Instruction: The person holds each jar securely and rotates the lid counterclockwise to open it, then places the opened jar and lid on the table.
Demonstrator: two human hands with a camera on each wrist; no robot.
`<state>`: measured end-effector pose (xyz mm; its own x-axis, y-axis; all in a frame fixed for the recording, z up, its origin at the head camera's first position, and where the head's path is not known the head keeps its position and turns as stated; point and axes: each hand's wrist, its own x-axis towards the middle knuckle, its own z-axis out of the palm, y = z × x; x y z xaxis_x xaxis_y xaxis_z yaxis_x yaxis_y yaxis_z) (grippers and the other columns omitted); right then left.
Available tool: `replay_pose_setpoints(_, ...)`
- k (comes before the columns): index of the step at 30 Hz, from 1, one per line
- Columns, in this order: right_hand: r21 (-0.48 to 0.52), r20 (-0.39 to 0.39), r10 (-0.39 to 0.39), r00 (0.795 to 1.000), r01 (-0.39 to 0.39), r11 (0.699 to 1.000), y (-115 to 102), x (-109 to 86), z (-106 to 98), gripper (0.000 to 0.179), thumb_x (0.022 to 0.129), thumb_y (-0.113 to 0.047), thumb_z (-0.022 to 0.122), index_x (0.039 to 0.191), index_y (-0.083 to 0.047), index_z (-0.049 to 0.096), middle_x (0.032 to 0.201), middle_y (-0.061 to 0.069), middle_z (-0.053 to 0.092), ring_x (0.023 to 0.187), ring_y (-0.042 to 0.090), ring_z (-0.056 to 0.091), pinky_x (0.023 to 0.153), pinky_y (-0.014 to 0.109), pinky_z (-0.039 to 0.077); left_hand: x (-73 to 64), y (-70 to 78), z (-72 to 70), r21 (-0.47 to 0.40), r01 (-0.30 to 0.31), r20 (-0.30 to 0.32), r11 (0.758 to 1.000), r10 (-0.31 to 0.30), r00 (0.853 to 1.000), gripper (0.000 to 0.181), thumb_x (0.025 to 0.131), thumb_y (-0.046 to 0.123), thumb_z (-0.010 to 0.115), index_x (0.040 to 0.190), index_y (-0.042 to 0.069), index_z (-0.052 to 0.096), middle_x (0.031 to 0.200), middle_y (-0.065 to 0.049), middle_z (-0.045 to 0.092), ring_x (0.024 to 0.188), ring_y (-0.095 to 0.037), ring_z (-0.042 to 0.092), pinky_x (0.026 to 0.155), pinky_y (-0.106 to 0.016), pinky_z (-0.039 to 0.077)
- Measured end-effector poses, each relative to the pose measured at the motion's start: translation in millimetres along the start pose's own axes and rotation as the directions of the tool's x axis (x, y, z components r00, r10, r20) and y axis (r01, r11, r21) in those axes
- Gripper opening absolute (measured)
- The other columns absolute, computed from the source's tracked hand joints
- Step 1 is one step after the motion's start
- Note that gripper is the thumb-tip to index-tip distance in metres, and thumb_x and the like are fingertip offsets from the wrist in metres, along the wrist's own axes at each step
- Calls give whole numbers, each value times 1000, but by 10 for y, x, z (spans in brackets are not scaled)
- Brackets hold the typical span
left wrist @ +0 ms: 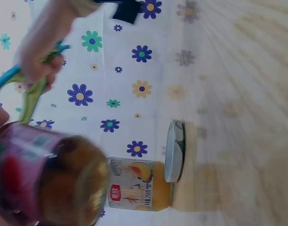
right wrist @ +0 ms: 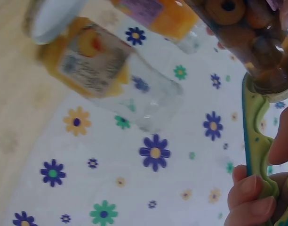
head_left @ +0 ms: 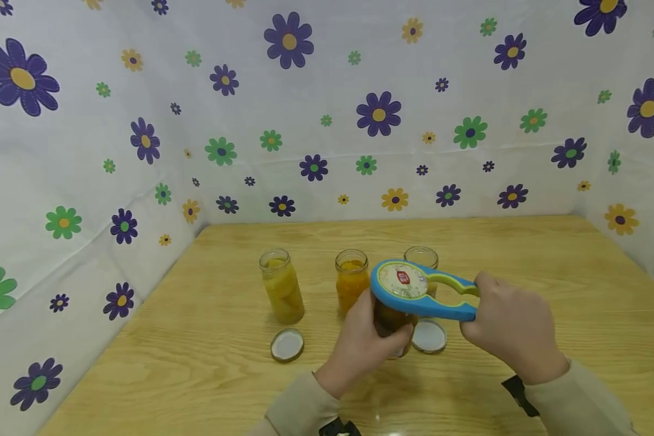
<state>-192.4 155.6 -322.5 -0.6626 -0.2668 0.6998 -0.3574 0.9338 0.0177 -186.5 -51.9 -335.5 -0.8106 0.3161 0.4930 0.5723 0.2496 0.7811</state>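
My left hand (head_left: 362, 342) grips a glass jar (head_left: 392, 318) of dark brownish fruit, raised off the table. Around the lid (head_left: 403, 280) of this jar sits a blue and green jar opener (head_left: 447, 310). The fingers of my right hand (head_left: 515, 324) are curled round the opener's two handles. In the right wrist view the dark round fruit (right wrist: 259, 28) shows through the glass, with the opener's green inner grip (right wrist: 257, 132) at the lid end. The left wrist view shows the jar's pinkish label (left wrist: 28, 155), blurred.
Behind stand open jars: one of yellow fruit (head_left: 283, 290), one of orange fruit (head_left: 351, 287), and a third clear one (head_left: 421, 257) partly hidden by the opener. Two loose lids lie on the table, a left lid (head_left: 287, 345) and a right lid (head_left: 429, 336). Flowered cloth (head_left: 327, 139) surrounds the table.
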Motion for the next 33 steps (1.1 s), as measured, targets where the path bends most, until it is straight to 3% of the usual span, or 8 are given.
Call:
replay_pose_setpoints(3,-5,-47,18,999,-18,1000,-69,79,-66,16,50,-13,47,61,-1,49,42,-5,22,33,8,15,31,22,14,46,24,37,43,-49,-121,998,54,991,63,70,9,71,124,6,38,115,-6,49,102,-15,49,88,-31,40)
replay_pose_setpoints(6,-28,-77,33,997,-35,999,-142,145,-125,15,51,-15,48,59,-3,46,41,-4,21,32,9,15,31,23,13,127,-85,90,50,-84,-238,995,93,967,67,67,18,76,123,12,40,113,-1,52,102,-13,50,87,-31,41)
replay_pose_setpoints(10,-60,-107,45,993,-52,997,-208,193,-170,17,52,-17,48,59,-2,45,42,-3,22,32,10,16,31,23,13,211,-115,117,-6,-104,-325,995,97,941,62,66,23,78,118,15,46,106,2,57,94,-11,55,79,-29,46)
replay_pose_setpoints(15,-88,-109,16,994,-25,996,-246,220,-183,19,50,-18,47,59,-1,48,42,-3,21,33,10,16,32,23,13,216,-39,96,-30,-124,-343,992,107,933,56,63,11,79,111,6,50,97,-6,62,73,-11,60,67,-27,50)
replay_pose_setpoints(20,-117,-97,-42,994,31,993,-259,233,-160,15,51,-18,46,55,-3,44,43,-4,19,35,9,14,33,22,12,163,75,60,-30,-116,-352,993,98,931,51,62,2,77,106,-2,51,93,-14,62,71,-17,61,64,-28,50)
replay_pose_setpoints(27,-106,-103,-78,992,67,992,-249,231,-133,16,50,-19,49,53,-5,41,43,-4,19,35,8,14,32,22,12,167,-155,85,1,-52,-358,999,49,933,54,61,10,79,108,5,54,95,-6,63,83,-14,61,72,-27,49)
replay_pose_setpoints(33,-91,-141,-105,984,93,991,-234,232,-133,17,49,-18,45,50,-12,29,42,-5,17,36,7,12,33,22,10,173,-233,82,0,-78,-334,997,74,940,52,62,13,79,108,6,54,95,-6,63,83,-13,61,71,-27,49)
